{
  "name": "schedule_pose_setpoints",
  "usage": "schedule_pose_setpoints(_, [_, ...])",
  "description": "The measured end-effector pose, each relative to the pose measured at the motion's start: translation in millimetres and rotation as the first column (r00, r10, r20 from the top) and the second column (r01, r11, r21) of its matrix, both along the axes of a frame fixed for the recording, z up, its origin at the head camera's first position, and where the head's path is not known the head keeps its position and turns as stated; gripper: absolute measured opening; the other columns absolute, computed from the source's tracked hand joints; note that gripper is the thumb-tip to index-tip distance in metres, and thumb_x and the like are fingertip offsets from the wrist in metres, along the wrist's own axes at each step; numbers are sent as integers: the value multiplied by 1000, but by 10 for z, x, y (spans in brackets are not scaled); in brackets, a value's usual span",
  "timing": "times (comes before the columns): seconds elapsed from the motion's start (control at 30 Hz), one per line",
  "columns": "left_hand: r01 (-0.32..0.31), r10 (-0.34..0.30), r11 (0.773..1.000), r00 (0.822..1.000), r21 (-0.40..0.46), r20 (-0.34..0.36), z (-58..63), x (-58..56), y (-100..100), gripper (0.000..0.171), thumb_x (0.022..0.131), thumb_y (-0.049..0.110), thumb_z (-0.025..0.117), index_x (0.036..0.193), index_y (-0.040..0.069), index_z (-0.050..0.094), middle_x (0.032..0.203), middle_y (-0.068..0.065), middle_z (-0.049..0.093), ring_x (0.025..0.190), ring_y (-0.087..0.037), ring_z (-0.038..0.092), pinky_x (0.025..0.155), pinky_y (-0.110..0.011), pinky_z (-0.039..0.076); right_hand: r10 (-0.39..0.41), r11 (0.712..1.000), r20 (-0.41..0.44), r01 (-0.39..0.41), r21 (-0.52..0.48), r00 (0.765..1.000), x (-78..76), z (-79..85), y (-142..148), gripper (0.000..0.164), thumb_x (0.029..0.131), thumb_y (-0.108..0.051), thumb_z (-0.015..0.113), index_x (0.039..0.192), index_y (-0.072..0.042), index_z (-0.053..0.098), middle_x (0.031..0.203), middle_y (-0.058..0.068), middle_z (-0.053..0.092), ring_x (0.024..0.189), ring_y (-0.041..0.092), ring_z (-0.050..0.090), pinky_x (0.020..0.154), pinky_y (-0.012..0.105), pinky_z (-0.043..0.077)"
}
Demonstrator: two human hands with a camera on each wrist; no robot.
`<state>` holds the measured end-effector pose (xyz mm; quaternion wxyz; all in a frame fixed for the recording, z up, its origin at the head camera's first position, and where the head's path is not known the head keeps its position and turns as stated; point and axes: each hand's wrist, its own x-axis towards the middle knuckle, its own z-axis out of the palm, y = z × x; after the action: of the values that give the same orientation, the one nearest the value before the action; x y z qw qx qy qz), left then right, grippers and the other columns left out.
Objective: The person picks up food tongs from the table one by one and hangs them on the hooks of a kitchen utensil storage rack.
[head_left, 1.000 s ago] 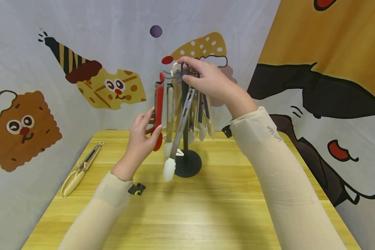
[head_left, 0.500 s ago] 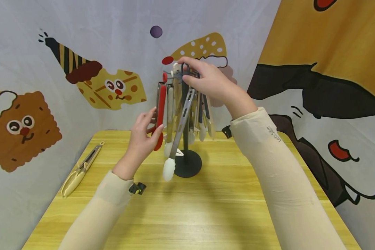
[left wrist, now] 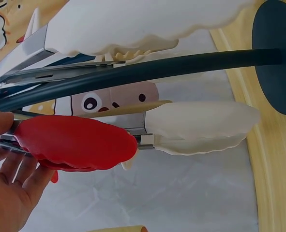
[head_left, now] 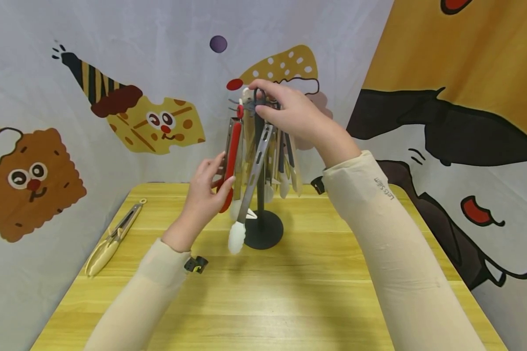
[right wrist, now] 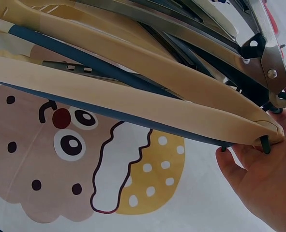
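Observation:
My left hand (head_left: 206, 192) holds a pair of red tongs (head_left: 233, 146) upright, thumb on one side and fingers on the other. Their red ring overlaps the hooks at the left of a black utensil stand (head_left: 263, 233). In the left wrist view the scalloped red head (left wrist: 77, 142) is closed, beside white-tipped tongs (left wrist: 201, 123). My right hand (head_left: 292, 107) grips the top of the stand around its loop. The right wrist view shows its fingers (right wrist: 230, 166) at the hook end, behind a beige-and-blue handle (right wrist: 109, 101). Metal tongs with a white tip (head_left: 236, 238) hang slanted in front.
Tongs with cream tips (head_left: 110, 243) lie on the wooden table (head_left: 263, 302) at the left. Several other utensils hang close together on the stand's right and back. A cartoon-printed cloth (head_left: 171, 44) stands behind the table.
My left hand has shifted a little right with the red tongs, bringing their ring from the hooks' outer ends closer to the stand's pole. My right hand stays on the stand's top.

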<state>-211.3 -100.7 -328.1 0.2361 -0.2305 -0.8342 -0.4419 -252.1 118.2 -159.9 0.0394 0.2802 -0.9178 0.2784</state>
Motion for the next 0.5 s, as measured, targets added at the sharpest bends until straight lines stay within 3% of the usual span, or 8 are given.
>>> schedule_pose_setpoints(0.27, [0, 0, 1000, 1000, -10, 27, 2, -21, 31, 64, 87, 7, 66, 145, 11, 39, 116, -15, 49, 102, -25, 58, 83, -42, 54, -5, 1000, 2, 5, 3, 1000, 6, 2, -3, 51, 99, -37, 43, 148, -28, 31, 144, -2, 42, 135, 15, 36, 109, 41, 32])
schedule_pose_setpoints(0.5, [28, -26, 999, 997, -24, 68, 8, -29, 69, 67, 89, 16, 65, 148, 14, 34, 119, -14, 48, 105, -23, 56, 84, -42, 54, -14, 1000, -12, 14, 6, 1000, 5, -2, -10, 51, 98, -37, 43, 147, -29, 32, 144, -1, 43, 134, 16, 37, 109, 42, 32])
